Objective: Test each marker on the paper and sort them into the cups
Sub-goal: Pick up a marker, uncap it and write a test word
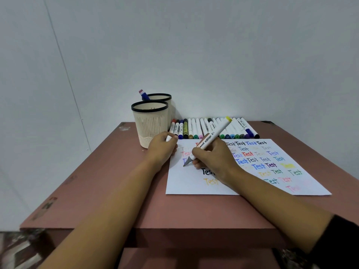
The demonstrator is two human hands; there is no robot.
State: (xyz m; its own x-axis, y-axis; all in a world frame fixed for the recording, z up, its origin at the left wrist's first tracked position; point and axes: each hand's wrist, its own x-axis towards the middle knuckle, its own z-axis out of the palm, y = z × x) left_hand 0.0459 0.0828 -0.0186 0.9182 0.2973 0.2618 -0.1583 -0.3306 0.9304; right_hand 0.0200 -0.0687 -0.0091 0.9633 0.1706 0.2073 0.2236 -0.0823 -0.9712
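The right hand (214, 159) gripped a white-barrelled marker (216, 133) in a writing hold, with fingers and thumb curled round its lower end. The marker was tilted, its yellow end pointing up and away toward the wall, and its grey tip touched the paper (186, 186) near the left edge, just beside a blue stroke. The left hand (162, 147) rested at the paper's upper left corner, its fingers curled round a small white cap (168, 138) that showed between the thumb and forefinger.

The white sheet lay flat on the right half of a reddish-brown table (116, 191). It was covered in rows of the word "Test" in black, blue, red, yellow, green and pink, some bold and some faint. The right hand and forearm hid part of the writing.

Behind the paper, along the table's far edge, a row of markers (194, 129) lay side by side, mostly white barrels with coloured caps facing the sheet. A few near the left end had red, black and blue caps.

At the far left of that row stood two cream cups with black rims. The front cup (150, 123) stood just beyond the left hand, and nothing showed above its rim. The rear cup (166, 99) stood directly behind it against the pale wall (213, 55). A blue marker (144, 96) leaned out over the rear cup's left rim.

A black sleeve (340, 235) covered the right arm near the lower right corner, and the left forearm was bare.
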